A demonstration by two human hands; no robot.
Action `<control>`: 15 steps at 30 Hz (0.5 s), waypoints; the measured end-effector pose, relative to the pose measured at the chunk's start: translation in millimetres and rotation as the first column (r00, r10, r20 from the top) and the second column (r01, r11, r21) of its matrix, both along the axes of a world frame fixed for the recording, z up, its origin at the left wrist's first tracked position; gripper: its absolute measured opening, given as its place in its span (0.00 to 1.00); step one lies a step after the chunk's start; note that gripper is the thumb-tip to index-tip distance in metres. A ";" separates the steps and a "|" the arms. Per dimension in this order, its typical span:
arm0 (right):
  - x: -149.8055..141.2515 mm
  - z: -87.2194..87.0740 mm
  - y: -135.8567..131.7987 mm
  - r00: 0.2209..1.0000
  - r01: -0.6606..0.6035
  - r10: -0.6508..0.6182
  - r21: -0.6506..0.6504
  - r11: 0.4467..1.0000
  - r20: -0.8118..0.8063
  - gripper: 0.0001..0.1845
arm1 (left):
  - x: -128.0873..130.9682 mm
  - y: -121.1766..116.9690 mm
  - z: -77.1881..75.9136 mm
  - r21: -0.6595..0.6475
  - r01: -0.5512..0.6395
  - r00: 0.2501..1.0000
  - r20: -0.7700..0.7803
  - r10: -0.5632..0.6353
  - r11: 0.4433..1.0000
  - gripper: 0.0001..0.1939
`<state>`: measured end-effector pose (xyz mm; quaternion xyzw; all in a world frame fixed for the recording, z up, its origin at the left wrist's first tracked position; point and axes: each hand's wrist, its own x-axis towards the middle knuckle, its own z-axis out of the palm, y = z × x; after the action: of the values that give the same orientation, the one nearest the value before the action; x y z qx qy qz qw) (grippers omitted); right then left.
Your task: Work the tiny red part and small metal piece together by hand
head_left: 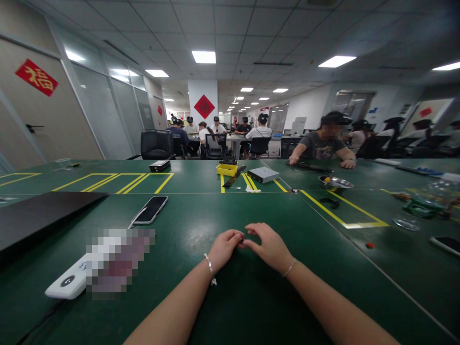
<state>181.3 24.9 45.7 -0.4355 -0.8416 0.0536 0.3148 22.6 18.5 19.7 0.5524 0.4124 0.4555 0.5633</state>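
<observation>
Hands: Our left hand and right hand hover low over the middle of the green counter, curved toward each other, with a thin bangle on the left wrist and a fine bracelet on the right.

Fingers: Our fingers are loosely curled, with the fingertips of both hands nearly meeting. A tiny dark speck shows between them; we cannot tell whether they are gripping it or nothing at all.

Things: Nearest on our left lies a white handheld device, partly blurred out. Farther left and toward the far side rests a black smartphone with a white cable beside it. A black laptop lies at the left edge.

Far counter: A yellow plastic tray sits beside a silver box, with a metal dish to the right. Yellow tape outlines mark the surface.

Right side: Another phone sits at the right edge, near a scatter of small parts.

Across from us: A seated co-worker rests both forearms on the counter, hands beside a long dark tool.

Room: Rows of people work at far tables beneath a red diamond sign.
</observation>
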 end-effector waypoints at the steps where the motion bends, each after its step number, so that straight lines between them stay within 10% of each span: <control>1: 13.6 1.7 7.8 0.997 0.071 -0.071 0.020 0.997 0.023 0.14 | -1.1 0.8 -0.3 -0.041 -0.021 0.999 0.047 0.023 0.999 0.12; 4: 75.2 0.6 31.1 0.886 0.434 -0.439 0.067 0.899 0.149 0.16 | -4.8 2.5 0.4 -0.128 -0.095 0.986 0.126 0.112 0.987 0.12; 8: 176.2 -13.6 40.2 0.526 0.836 -0.812 0.024 0.548 0.252 0.23 | -8.5 3.2 2.5 -0.164 -0.133 0.972 0.173 0.161 0.977 0.12; 11: 228.0 -22.8 32.9 0.349 0.933 -0.899 -0.188 0.307 0.266 0.25 | -9.8 3.4 3.2 -0.178 -0.100 0.968 0.208 0.137 0.979 0.13; 15: 249.4 -26.9 29.0 0.318 0.902 -0.889 -0.393 0.177 0.330 0.25 | -10.4 3.3 2.5 -0.196 -0.069 0.964 0.241 0.116 0.978 0.13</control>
<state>430.7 53.9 18.8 -0.9098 -0.3809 0.0754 0.1464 12.3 21.8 22.3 0.4153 0.4041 0.5071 0.6380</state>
